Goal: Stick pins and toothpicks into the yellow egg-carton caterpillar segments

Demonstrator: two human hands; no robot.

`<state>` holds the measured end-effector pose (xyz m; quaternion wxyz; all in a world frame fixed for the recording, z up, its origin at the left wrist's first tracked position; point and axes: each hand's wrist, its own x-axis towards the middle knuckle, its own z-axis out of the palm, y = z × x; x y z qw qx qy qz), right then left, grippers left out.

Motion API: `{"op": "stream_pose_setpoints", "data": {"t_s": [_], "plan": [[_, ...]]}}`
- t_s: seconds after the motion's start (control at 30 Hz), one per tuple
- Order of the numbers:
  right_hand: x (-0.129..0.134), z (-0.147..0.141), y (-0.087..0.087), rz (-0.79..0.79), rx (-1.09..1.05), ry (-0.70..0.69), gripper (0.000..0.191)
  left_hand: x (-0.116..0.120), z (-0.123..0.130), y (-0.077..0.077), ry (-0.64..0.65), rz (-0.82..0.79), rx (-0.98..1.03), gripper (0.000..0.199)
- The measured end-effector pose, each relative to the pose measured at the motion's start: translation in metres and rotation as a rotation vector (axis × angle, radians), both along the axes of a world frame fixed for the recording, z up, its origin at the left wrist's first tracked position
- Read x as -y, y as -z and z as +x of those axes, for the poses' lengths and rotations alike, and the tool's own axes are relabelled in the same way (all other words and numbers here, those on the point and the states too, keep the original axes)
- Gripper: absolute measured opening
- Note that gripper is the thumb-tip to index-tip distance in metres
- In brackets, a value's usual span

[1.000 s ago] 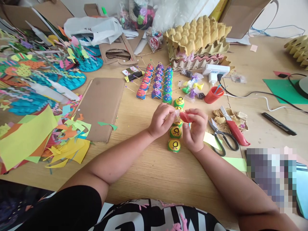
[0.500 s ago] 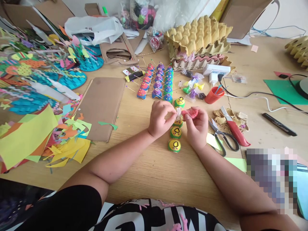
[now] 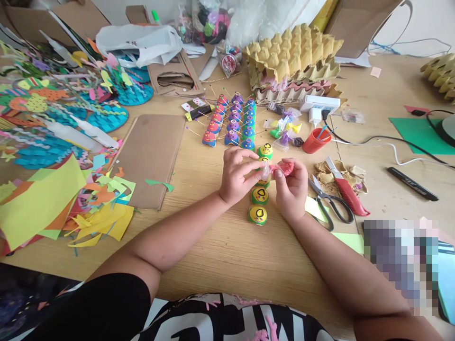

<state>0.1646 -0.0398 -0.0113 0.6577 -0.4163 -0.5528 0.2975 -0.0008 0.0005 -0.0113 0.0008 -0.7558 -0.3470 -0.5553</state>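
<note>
Right hand (image 3: 292, 189) grips a red packet (image 3: 287, 168); left hand (image 3: 239, 173) pinches its clear end (image 3: 265, 170). Likely soft, light: hold both ends.

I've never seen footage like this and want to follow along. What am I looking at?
There is no machine here: a person works with two bare hands. One camera, worn on the head, looks forward and down. The right hand holds a soft-looking red lump; the left hand pinches what seems to be clear wrapping at its end.

Beneath them on the wooden table runs a line of yellow-and-green pieces. To the right lie scissors and a red-handled cutter; to the left, cardboard and colored paper. Egg trays are stacked behind.
</note>
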Motion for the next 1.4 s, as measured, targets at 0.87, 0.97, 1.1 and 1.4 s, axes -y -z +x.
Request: {"op": "stream_pose_setpoints", "data": {"t_s": [0.87,0.97,1.1,1.4], "plan": [[-0.0033,0.0035,-0.006,-0.27,-0.243,-0.326,0.037,-0.001,0.0023,-0.0012,0.166,-0.193,0.085,0.014],[-0.0036,0.0037,-0.006,-0.287,-0.257,-0.325,0.034,-0.0011,0.0034,-0.0025,0.199,-0.192,0.104,0.013],[-0.0049,0.0033,-0.0072,-0.295,-0.299,-0.322,0.032,-0.0001,0.0053,-0.0041,0.225,-0.167,0.132,0.012],[-0.0093,0.0021,-0.0083,-0.223,-0.309,-0.118,0.027,0.0022,0.0068,-0.0073,0.238,-0.192,0.167,0.014]]}}
